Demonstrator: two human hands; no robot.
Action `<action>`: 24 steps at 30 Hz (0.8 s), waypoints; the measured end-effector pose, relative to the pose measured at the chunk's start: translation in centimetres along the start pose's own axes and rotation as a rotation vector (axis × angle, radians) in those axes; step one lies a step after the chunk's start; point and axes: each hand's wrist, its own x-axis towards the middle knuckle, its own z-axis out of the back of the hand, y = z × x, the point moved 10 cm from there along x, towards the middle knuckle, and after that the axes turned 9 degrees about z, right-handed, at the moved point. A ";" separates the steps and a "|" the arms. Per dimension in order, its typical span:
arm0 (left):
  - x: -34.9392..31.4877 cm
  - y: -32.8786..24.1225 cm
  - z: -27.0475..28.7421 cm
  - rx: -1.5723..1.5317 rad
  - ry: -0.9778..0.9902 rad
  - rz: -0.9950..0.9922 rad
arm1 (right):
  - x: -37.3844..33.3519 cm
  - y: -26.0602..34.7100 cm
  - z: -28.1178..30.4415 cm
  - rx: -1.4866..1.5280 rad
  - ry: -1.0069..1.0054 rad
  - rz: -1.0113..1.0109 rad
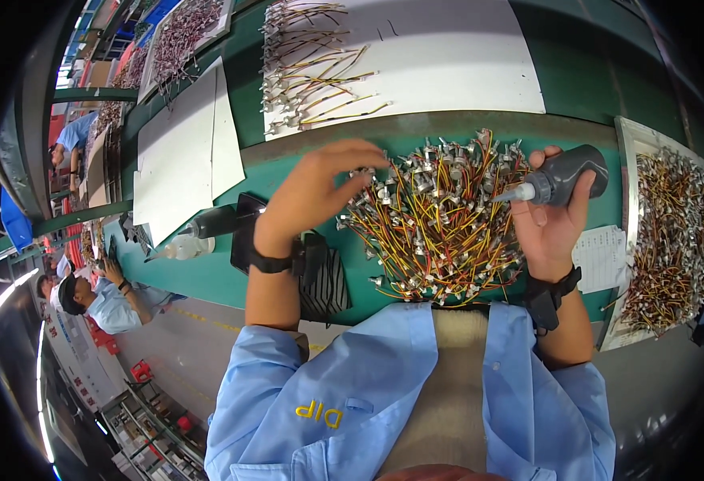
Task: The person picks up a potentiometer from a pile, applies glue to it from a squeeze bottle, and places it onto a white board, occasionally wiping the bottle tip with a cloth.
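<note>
My left hand [312, 188] reaches over the left edge of a heap of small metal components with red, yellow and black wires [436, 212]. Its fingers are stretched out and the thumb stands apart from them, with small silvery parts close by the tips. In my right hand [548, 228] is a dark squeeze bottle [572, 175], tilted so that its pale pointed nozzle faces left over the heap's right side. My right fingers wrap round the bottle. The heap lies on a green table mat [260, 178] right in front of me.
A white board [448, 60] with rows of wired components lies beyond the heap. At right stands a white-framed tray [631, 216] full of them, beside a paper sheet [600, 256]. Left are another dark bottle [214, 222], white sheets [183, 152] and a co-worker [111, 301].
</note>
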 end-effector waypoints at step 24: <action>-1.6 -3.1 -5.6 -1.071 0.085 -0.116 | -0.8 -0.9 -3.2 0.209 0.255 -0.119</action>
